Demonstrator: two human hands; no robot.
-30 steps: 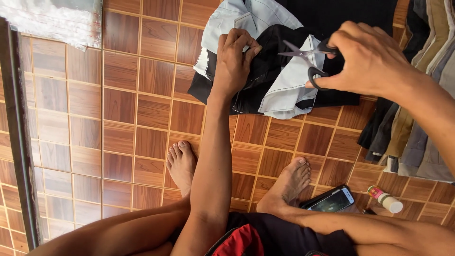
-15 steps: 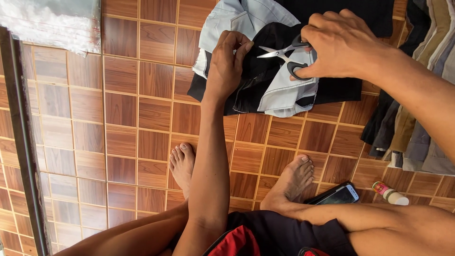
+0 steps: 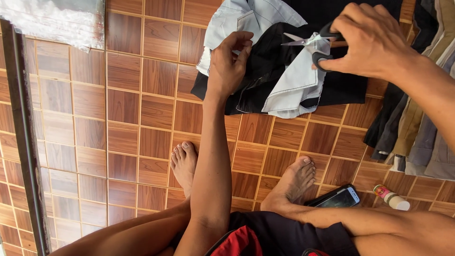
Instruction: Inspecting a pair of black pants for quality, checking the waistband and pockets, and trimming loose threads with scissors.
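A black garment point(image 3: 265, 71) with pale grey-white pocket linings lies bunched on the brown tiled floor ahead of me. My left hand point(image 3: 229, 64) pinches its dark cloth near the left edge, fingers curled on the fabric. My right hand point(image 3: 372, 40) holds a pair of black-handled scissors point(image 3: 313, 45) above the garment, with the blades apart and pointing left toward my left hand. The scissor tips hover over the black cloth between the two light linings.
A stack of folded garments point(image 3: 417, 118) in dark and khaki tones lies at the right. A phone point(image 3: 334, 198) and a small white bottle point(image 3: 391, 198) rest on the floor by my right foot point(image 3: 291, 182). A dark door frame point(image 3: 23, 142) runs down the left.
My right hand moved the scissors left, close to my left hand, then drew them back right and up. My left hand stayed on the black cloth.
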